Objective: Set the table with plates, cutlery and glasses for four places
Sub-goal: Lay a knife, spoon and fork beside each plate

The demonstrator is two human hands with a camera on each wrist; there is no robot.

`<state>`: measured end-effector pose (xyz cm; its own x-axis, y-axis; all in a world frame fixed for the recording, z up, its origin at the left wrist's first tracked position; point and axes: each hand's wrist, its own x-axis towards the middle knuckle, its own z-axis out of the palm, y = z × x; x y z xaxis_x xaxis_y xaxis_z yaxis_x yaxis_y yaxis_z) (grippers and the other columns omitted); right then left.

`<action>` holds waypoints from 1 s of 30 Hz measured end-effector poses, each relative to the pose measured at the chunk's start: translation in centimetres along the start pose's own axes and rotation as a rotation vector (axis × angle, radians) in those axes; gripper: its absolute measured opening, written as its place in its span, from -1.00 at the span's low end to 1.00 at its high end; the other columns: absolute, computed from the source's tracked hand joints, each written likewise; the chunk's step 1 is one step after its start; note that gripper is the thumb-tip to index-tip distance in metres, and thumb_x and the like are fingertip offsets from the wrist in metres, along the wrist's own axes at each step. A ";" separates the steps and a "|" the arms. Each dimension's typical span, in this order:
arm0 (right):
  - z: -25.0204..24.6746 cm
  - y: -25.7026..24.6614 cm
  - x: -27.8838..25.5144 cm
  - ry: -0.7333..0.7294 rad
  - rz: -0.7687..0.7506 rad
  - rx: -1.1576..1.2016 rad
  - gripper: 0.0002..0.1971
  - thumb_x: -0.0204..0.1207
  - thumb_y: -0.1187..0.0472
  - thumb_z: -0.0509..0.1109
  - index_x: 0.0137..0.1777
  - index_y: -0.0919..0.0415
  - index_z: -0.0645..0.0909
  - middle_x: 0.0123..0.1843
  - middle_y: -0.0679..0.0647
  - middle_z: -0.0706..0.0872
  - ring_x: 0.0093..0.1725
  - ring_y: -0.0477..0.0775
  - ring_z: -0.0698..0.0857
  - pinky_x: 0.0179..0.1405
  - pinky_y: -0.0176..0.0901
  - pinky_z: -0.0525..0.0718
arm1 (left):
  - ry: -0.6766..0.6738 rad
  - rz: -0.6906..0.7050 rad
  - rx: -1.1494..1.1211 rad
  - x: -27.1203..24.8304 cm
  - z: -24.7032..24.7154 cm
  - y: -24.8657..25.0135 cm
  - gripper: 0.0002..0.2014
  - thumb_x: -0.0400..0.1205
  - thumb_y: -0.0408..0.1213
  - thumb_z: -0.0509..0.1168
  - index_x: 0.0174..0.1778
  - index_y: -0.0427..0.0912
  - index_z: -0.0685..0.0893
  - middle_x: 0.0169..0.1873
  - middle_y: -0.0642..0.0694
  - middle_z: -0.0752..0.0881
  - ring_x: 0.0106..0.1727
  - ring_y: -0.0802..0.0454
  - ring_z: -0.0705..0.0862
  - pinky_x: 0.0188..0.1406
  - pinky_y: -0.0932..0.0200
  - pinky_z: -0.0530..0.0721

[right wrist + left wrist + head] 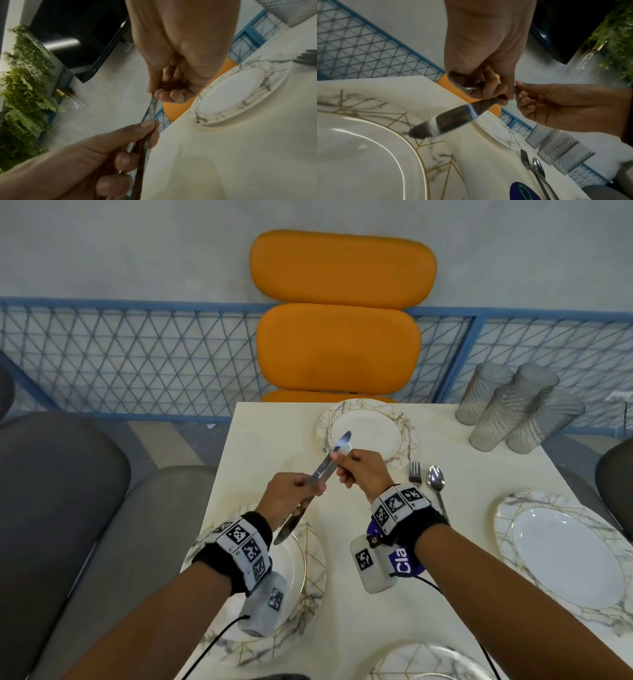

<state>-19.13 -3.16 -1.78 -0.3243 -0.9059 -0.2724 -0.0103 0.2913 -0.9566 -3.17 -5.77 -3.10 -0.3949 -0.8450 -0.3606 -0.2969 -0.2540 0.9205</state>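
Both hands are raised above the cream worktop [274, 440] and share the cutlery: the left hand [291, 494] has its fingers wrapped around 2 knives, and the right hand [359, 465] pinches the upper end of 1 of them between thumb and fingertips. The lower knife [291, 525] is plain steel with a serrated edge, its tip pointing down over the left plate [308, 570]. The upper knife [329, 460] slants up and away, its end lying over the rim of the far plate [370, 433]. All plates are white with grey marbling and thin gold lines. Further right, a fork [415, 470] and a spoon [435, 479] lie side by side on the worktop, just beside the right wrist. The right plate [565, 556] sits beyond them, and a 4th plate [428, 662] shows at the near edge. 4 ribbed grey glasses [513, 405] stand clustered at the far right corner. An orange chair [339, 313] faces the far plate.
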 end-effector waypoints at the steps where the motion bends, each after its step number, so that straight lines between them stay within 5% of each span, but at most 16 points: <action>1: 0.2 -0.1 0.5 0.002 0.007 0.004 -0.74 0.51 0.22 0.42 -0.38 0.31 0.57 -0.47 0.14 0.60 -0.62 -0.10 0.54 -0.59 -0.31 0.51 | 0.000 -0.018 -0.016 0.6 -0.1 -0.1 -0.88 0.47 -0.29 0.48 -0.21 -0.29 0.77 -0.41 -0.16 0.59 -0.59 0.13 0.40 -0.69 0.36 0.32; 11: 0.7 2.1 2.4 0.063 0.133 0.001 -0.81 0.60 0.20 0.28 -0.15 0.33 0.60 -0.44 0.12 0.63 -0.53 -0.02 0.54 -0.61 -0.33 0.50 | 0.241 -0.130 -0.281 10.6 -2.9 1.8 -0.95 0.50 -0.41 0.43 -0.16 -0.30 0.72 -0.44 -0.12 0.52 -0.51 0.05 0.40 -0.73 0.35 0.32; 17: 0.2 5.3 3.6 0.054 0.213 -0.225 -0.83 0.52 0.40 0.19 -0.18 0.23 0.60 -0.41 0.06 0.62 -0.49 -0.07 0.54 -0.60 -0.38 0.51 | 0.303 -0.133 -0.137 17.5 -3.2 1.7 -0.88 0.49 -0.48 0.42 -0.36 -0.26 0.69 -0.48 -0.14 0.53 -0.55 0.07 0.37 -0.77 0.37 0.26; 20: 0.2 6.7 4.3 0.023 0.161 -0.397 -0.68 0.49 0.43 0.14 -0.34 0.05 0.55 -0.30 0.02 0.65 -0.29 -0.01 0.61 -0.13 -0.11 0.68 | 0.274 -0.132 -0.035 19.8 -2.7 1.0 -0.86 0.48 -0.50 0.42 -0.35 -0.23 0.67 -0.52 -0.12 0.54 -0.64 0.13 0.41 -0.78 0.39 0.31; 22: 0.3 7.0 4.7 0.010 0.141 -0.433 -0.71 0.51 0.43 0.15 -0.32 0.07 0.54 -0.21 0.04 0.67 -0.18 0.02 0.62 0.00 -0.08 0.67 | 0.261 -0.126 0.016 21.0 -2.4 0.6 -0.85 0.46 -0.50 0.44 -0.36 -0.21 0.66 -0.53 -0.11 0.57 -0.61 0.12 0.45 -0.74 0.37 0.35; 30: -0.6 8.1 5.5 -0.017 0.122 -0.461 -0.71 0.53 0.37 0.17 -0.31 -0.01 0.52 -0.34 -0.15 0.58 -0.26 -0.06 0.60 -0.15 -0.29 0.60 | 0.304 -0.154 0.232 24.6 -2.2 -0.5 -0.89 0.45 -0.40 0.49 -0.22 -0.28 0.67 -0.54 -0.11 0.61 -0.82 0.22 0.45 -0.72 0.40 0.46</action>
<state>-21.56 -5.56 -11.00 -0.3338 -0.8601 -0.3857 -0.3927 0.4988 -0.7726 -10.83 -27.48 -12.11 -0.0660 -0.9148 -0.3984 -0.5340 -0.3050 0.7886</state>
